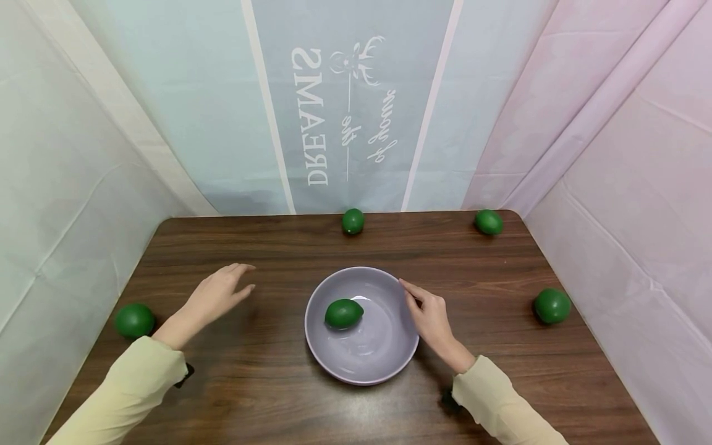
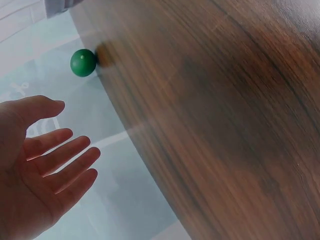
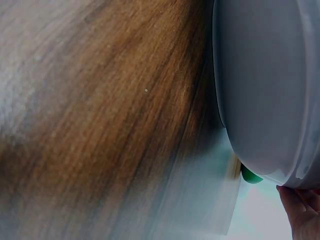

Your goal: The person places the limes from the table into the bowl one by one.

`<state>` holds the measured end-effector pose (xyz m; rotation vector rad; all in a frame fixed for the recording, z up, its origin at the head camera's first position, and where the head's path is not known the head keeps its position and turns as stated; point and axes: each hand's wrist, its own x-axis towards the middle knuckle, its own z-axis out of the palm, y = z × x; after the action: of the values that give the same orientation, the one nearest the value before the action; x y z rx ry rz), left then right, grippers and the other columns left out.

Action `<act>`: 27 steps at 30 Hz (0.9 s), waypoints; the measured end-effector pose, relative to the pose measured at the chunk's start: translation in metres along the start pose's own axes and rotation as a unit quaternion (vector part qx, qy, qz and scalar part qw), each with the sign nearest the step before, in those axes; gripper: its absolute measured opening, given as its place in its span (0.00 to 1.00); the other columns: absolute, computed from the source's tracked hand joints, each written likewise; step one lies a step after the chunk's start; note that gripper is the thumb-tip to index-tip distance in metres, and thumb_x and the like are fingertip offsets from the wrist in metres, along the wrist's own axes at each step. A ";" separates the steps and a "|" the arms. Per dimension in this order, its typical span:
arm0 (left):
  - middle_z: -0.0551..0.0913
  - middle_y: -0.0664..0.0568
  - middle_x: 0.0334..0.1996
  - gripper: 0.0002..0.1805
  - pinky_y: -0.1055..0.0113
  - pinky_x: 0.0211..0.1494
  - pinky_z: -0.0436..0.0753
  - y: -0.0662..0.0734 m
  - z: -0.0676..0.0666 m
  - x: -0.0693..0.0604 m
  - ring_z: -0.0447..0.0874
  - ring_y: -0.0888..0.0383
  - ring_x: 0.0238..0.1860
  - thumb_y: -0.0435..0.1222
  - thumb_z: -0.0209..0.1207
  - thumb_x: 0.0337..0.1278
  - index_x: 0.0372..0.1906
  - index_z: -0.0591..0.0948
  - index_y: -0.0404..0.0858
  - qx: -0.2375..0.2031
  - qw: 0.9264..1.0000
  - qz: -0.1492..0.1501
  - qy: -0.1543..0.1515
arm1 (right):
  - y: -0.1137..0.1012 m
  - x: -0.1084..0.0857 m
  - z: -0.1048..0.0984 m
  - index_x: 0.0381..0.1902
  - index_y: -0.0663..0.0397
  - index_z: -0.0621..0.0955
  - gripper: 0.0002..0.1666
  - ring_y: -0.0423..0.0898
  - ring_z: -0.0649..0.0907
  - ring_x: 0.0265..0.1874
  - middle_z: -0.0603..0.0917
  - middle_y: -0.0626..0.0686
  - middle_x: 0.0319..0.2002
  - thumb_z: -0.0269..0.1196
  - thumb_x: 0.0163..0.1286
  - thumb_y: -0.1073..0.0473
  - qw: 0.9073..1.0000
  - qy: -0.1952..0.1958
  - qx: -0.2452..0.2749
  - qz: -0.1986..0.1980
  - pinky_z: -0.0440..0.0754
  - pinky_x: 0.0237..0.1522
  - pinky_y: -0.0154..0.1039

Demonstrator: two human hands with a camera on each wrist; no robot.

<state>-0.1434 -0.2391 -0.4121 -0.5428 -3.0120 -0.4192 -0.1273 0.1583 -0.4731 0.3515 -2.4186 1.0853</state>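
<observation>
A grey-lavender bowl stands on the wooden table with one green lime inside, left of its centre. My right hand grips the bowl's right rim between thumb and fingers; in the right wrist view, the fingertips meet the rim of the bowl at the lower right. Well left of the bowl, my left hand hovers above the table, fingers loosely extended and holding nothing. The left wrist view shows that palm, with a lime beyond the thumb. Behind my left wrist lies another lime.
One lime sits at the table's back edge, behind the bowl. Another lime is near the back right corner, and a further lime lies by the right edge. Printed cloth hangs behind the table, with pale cloth walls at both sides.
</observation>
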 end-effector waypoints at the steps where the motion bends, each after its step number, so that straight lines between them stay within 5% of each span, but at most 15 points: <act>1: 0.77 0.36 0.48 0.21 0.49 0.41 0.77 -0.001 -0.001 -0.001 0.76 0.41 0.46 0.35 0.58 0.55 0.53 0.74 0.30 0.000 1.000 -0.003 0.001 | 0.000 0.000 0.000 0.44 0.57 0.84 0.16 0.47 0.83 0.39 0.84 0.56 0.40 0.60 0.57 0.71 1.000 0.000 0.000 0.000 0.80 0.36 0.44; 27: 0.73 0.31 0.50 0.23 0.45 0.39 0.74 -0.037 -0.040 -0.018 0.74 0.35 0.44 0.37 0.55 0.58 0.55 0.70 0.27 -0.028 0.996 -0.079 0.009 | -0.009 0.010 -0.007 0.44 0.58 0.84 0.16 0.47 0.83 0.39 0.84 0.56 0.40 0.60 0.57 0.71 1.000 -0.015 -0.002 0.011 0.80 0.36 0.43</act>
<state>-0.1395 -0.2898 -0.3851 -0.3014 -3.0443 -0.5169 -0.1299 0.1576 -0.4586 0.3427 -2.4555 1.0908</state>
